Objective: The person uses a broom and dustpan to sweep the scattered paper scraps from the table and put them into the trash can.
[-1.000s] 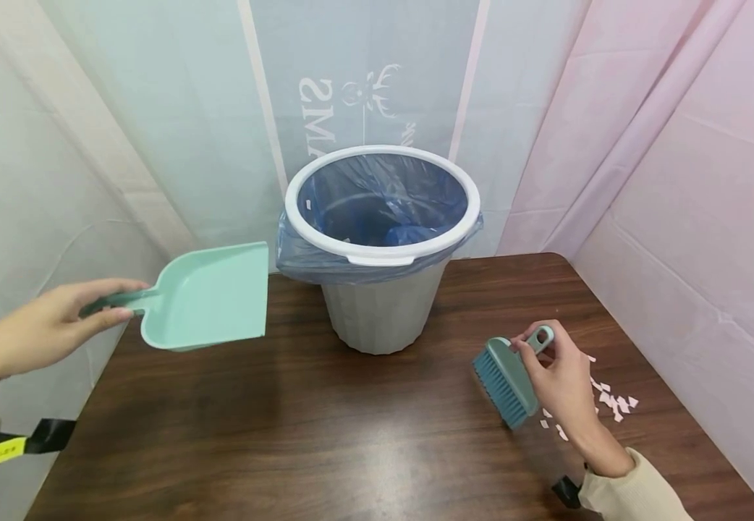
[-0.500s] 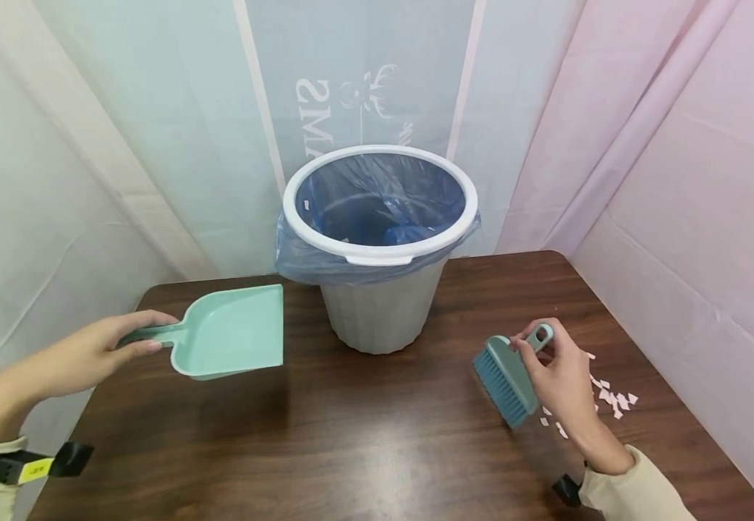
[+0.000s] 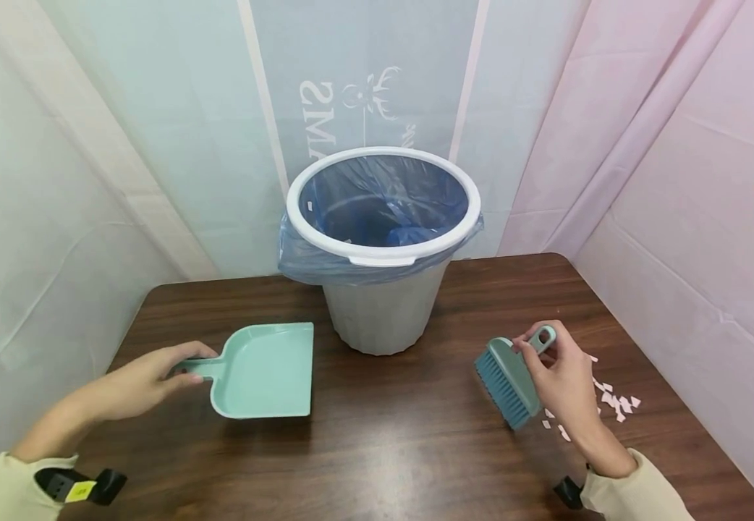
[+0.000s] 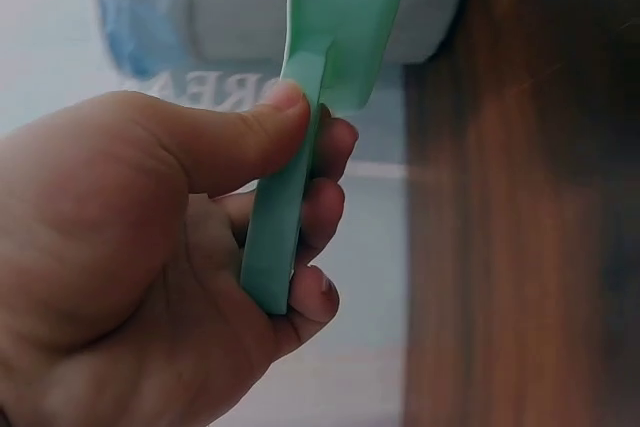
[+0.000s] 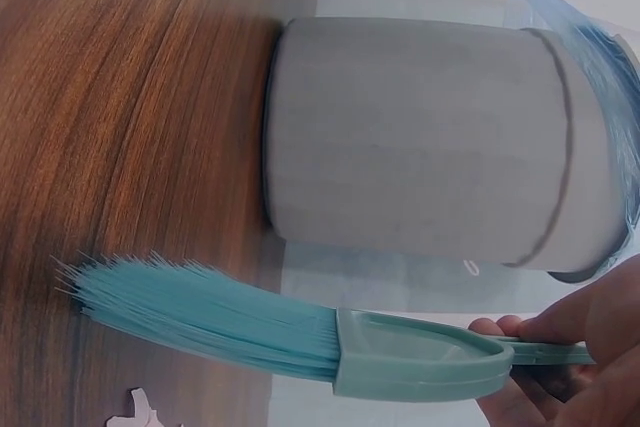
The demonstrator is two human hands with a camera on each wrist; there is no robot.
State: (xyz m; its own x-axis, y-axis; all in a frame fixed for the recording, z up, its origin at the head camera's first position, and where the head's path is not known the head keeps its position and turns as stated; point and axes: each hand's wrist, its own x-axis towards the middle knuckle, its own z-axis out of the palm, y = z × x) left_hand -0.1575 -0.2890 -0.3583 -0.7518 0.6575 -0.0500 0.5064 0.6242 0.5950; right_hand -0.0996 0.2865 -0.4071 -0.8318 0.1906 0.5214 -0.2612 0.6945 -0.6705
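Pinching the handle of the dustpan [image 3: 263, 370] between thumb and fingers, the left hand [image 3: 149, 380] holds it over the left half of the worktop [image 3: 383, 449], its open lip turned toward the right edge; the pan looks slightly lifted, so a good approach would lower it until the whole lip lies flat, leaving no gap for paper to slip beneath; the right hand [image 3: 562, 376] pinches the brush [image 3: 514, 376] by its handle, nearer the right edge, and in the right wrist view the tips of the bristles [image 5: 200, 312] appear to meet the surface; the paper scraps [image 3: 625, 405] lie between that hand and the right edge, some perhaps hidden by the hand, so the brush would do best set down beyond them, by the right edge, drawing them leftward in short, light strokes; hard flicks could send such small pieces over the edge; the bin [image 3: 383, 318], lined with a blue bag [image 3: 312, 260], stands near the far edge, between the two tools from left to right, so the pan is best brought across in front of its base; a few strays just beside the brush would be easy to miss.
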